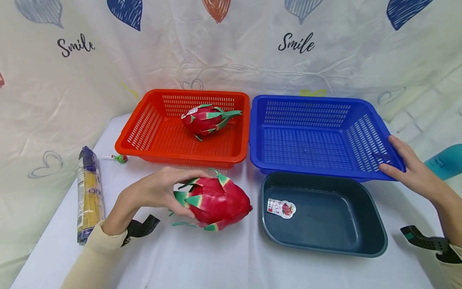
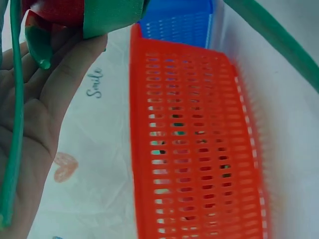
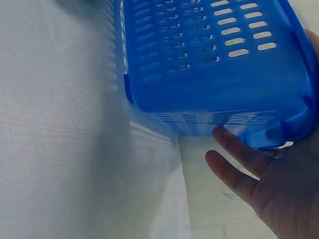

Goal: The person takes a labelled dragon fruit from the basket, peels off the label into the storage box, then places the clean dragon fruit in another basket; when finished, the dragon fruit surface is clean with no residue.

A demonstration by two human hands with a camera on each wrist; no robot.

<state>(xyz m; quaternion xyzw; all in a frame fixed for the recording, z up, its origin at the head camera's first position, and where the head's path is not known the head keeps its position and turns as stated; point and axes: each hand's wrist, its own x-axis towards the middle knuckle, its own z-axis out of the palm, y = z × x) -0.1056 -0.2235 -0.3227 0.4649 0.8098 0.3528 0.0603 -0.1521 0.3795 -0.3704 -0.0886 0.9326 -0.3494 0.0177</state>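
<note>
My left hand (image 1: 159, 192) grips a large red dragon fruit (image 1: 223, 200) by its green-scaled end, over the cloth in front of the red basket (image 1: 180, 155). In the left wrist view, part of the dragon fruit (image 2: 60, 12) shows beside the fingers, with a long green scale hanging by the palm. A second dragon fruit (image 1: 203, 122), bearing a white label, lies inside the red basket. At the far right, my right hand (image 1: 415, 168) holds the rim of the blue basket (image 1: 325, 170), thumb over the inside; some fingers (image 3: 239, 152) show outside its wall in the right wrist view.
A dark grey-green tub (image 1: 321, 249) with a dragon-fruit sticker (image 1: 281, 208) stands before the blue basket. On the left lie a pack of pasta (image 1: 89, 196) and a lollipop (image 1: 120, 158). A teal bottle (image 1: 447, 160) is at the right edge. A printed cloth (image 1: 216, 52) hangs behind.
</note>
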